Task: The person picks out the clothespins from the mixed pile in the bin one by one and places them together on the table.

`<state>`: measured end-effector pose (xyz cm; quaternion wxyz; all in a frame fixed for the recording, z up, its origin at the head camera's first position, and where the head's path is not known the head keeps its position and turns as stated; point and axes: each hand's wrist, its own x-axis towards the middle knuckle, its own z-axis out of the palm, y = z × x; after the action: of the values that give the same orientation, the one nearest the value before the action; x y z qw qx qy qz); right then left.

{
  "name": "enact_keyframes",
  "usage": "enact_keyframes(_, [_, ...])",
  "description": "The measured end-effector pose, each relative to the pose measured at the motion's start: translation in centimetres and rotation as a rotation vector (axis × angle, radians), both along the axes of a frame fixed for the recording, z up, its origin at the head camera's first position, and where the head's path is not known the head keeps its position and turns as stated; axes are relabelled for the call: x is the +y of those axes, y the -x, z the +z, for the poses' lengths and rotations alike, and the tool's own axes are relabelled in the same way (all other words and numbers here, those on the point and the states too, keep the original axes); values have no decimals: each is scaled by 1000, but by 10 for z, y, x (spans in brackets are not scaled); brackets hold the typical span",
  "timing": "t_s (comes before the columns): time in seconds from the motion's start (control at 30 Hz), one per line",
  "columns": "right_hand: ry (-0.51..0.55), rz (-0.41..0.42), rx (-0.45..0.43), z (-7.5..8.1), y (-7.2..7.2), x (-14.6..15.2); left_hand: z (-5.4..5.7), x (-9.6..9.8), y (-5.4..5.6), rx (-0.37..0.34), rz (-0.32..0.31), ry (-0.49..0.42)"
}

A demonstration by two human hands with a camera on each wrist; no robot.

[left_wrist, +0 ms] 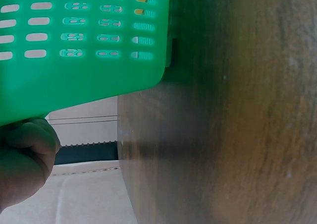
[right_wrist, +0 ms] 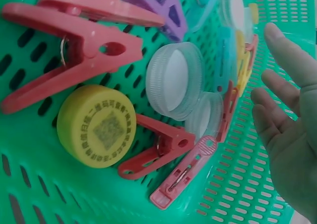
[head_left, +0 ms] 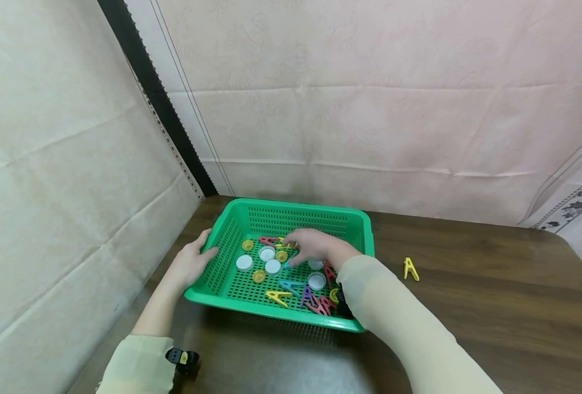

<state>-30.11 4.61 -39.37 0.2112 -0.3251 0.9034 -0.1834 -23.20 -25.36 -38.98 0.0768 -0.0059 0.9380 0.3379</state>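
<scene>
A green plastic basket with slotted walls holds bottle caps and clothespins. My left hand grips its left rim, and in the left wrist view the fingers curl at that rim. Inside the basket, my right hand reaches over the middle, near a blue clothespin and a yellow one. In the right wrist view its fingers are spread, with nothing between them. Red clothespins, a purple clothespin, clear caps and a printed yellow cap lie on the basket floor.
A yellow clothespin lies on the brown wooden table, right of the basket. Pale cloth hangs behind the table and along its left side.
</scene>
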Motion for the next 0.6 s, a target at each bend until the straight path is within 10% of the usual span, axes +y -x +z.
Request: enact_keyframes(0.6, [-128, 83, 41, -23, 3, -21, -1, 2, -1, 1, 10, -29])
